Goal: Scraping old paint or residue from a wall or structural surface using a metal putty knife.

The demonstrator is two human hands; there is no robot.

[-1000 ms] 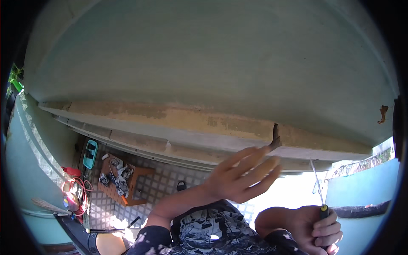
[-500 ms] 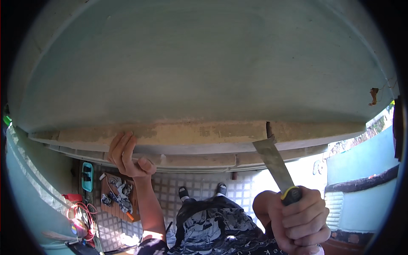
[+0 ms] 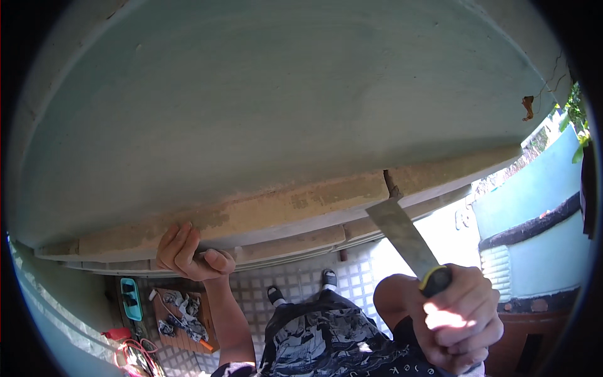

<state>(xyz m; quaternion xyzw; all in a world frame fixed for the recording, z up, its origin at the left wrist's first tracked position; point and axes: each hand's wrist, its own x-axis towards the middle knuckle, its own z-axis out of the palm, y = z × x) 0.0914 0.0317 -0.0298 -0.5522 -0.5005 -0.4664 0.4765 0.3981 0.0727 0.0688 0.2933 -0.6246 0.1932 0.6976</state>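
My right hand (image 3: 461, 317) is closed around the black and yellow handle of a putty knife (image 3: 405, 232). Its wide metal blade points up and left, with the tip close below a dark gap (image 3: 392, 183) in a worn ledge (image 3: 270, 210). I cannot tell whether the tip touches the ledge. My left hand (image 3: 191, 254) grips the ledge farther left, its bent fingers against the front face and its thumb lower down. Old, patchy coating shows along the ledge. Above it spreads a pale green wall or panel (image 3: 282, 107).
Below the ledge run more stepped boards (image 3: 289, 245). On the tiled floor (image 3: 254, 286) stand a wooden stool or box (image 3: 169, 314) with crumpled paper and a turquoise tray (image 3: 130, 301). A red hose (image 3: 135, 352) lies at the lower left. A dried leaf (image 3: 527, 108) hangs at the right.
The view has tilted, so the ledge now slopes up to the right. The putty knife stays near the gap, and my left hand keeps its place on the ledge.
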